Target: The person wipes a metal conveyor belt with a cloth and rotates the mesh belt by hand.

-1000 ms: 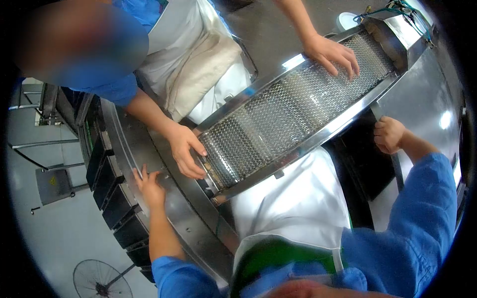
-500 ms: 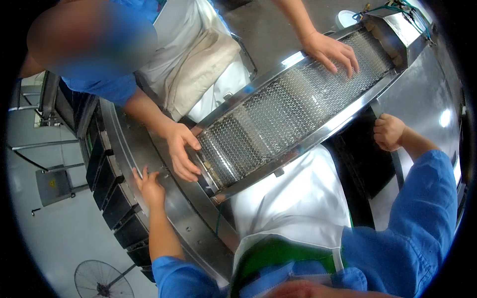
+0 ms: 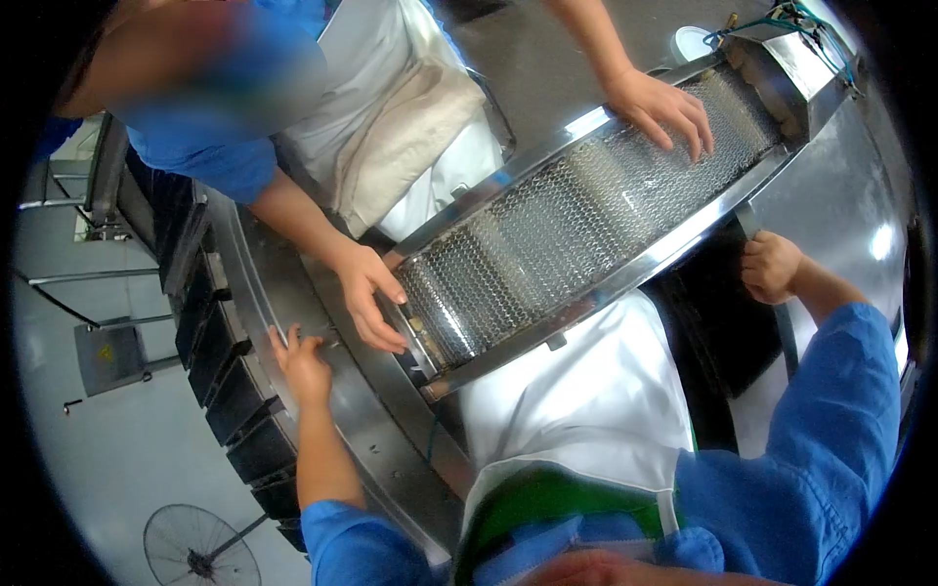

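My left hand (image 3: 305, 369) rests on the curved metal rim (image 3: 366, 439) of the machine, fingers spread and nothing in them. On the other side, my right hand (image 3: 772, 269) is closed around the edge of a narrow metal strip (image 3: 748, 221) beside a dark opening. Between my hands slopes a wire mesh conveyor belt (image 3: 547, 244) in a shiny metal frame (image 3: 645, 256). A co-worker's hand (image 3: 369, 298) touches the belt's lower end; the same person's other hand (image 3: 664, 112) lies on the mesh higher up.
The co-worker, in blue sleeves and a white apron (image 3: 366, 59), stands across the belt. Dark plates (image 3: 234, 400) line the outside of the curved rim. A fan (image 3: 200, 562) and a grey box (image 3: 109, 356) are at the left. Green cables (image 3: 796, 24) hang by the belt's upper end.
The whole view has shifted slightly, moving the belt and the co-worker a little to the right. Both my hands keep their places on the metal.
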Demonstrator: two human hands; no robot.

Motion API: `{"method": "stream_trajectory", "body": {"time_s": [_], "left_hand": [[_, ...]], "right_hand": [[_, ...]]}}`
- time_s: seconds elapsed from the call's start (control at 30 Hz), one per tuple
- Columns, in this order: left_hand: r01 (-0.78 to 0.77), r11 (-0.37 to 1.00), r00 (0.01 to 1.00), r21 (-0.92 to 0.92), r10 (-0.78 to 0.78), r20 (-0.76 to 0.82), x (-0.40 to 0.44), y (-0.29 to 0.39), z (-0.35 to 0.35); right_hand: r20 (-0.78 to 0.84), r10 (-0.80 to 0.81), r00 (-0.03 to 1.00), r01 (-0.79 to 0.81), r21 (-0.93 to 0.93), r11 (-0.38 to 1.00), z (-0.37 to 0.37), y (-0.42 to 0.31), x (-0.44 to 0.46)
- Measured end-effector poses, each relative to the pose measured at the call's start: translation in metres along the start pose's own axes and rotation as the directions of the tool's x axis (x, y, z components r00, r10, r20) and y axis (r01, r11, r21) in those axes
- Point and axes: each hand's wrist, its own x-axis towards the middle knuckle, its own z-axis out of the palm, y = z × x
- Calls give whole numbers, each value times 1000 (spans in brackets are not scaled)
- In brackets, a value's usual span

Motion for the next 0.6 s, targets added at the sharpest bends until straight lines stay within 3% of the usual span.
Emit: {"method": "stream_trajectory", "body": {"time_s": [0.17, 0.6], "left_hand": [[47, 998, 995, 29, -50, 92, 2, 4, -4], [34, 997, 999, -67, -34, 5, 1, -3, 5]], "right_hand": [[27, -3, 1000, 4, -18, 1000, -5, -2, 0], [33, -10, 999, 11, -31, 999, 4, 3, -5]]}}
